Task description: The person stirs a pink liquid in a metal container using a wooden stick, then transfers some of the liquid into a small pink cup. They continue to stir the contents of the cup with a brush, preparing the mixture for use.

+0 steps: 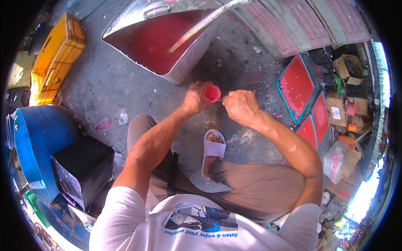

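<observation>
Holds a small, round, pinkish-red cup (212,93) just above centre, between twelve and one o'clock, with its open end turned up. Clamps the fingers of the left hand (196,98) around the cup's side. Pinches the fingertips of the right hand (242,108) together on a thin, greyish piece (219,99) at the cup's lower rim, toward its four o'clock; cannot tell what kind of piece. Works above a rough, grey concrete floor (90,79), with a whitish open-toed sandal (215,147) at five o'clock. Faces, toward eleven, a large grey metal bin (192,60) of pinkish-red liquid (157,44), with a long, pale rod (205,24) dipping in. Has flat, red, teal-edged trays (300,79) at two, brown cardboard boxes (336,109) at three, a blue plastic drum (42,140) at nine and a yellow slatted plastic crate (56,58) at ten.
</observation>
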